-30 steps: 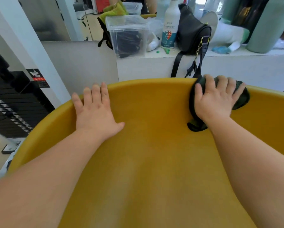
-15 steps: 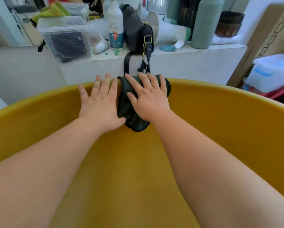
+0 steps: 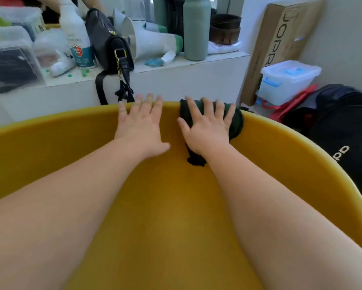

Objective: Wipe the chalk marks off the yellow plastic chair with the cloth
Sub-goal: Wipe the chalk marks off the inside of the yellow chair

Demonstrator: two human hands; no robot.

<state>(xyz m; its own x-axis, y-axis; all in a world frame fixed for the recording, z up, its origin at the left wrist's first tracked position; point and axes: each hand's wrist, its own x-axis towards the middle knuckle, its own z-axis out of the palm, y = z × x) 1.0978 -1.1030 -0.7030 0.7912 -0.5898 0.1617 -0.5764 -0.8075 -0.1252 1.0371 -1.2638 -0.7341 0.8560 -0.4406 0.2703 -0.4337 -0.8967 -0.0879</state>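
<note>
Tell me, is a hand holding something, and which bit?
The right hand presses the cloth, palm on its middle, against the chair; the left hand holds nothing.

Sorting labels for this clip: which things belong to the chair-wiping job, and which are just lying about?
Job: yellow plastic chair; dark green cloth, pressed on it by the right hand; left hand, flat on the chair.
Lying about: white spray bottle; black strap bag; grey-green flask; clear lidded plastic box; brown cardboard carton.
</note>
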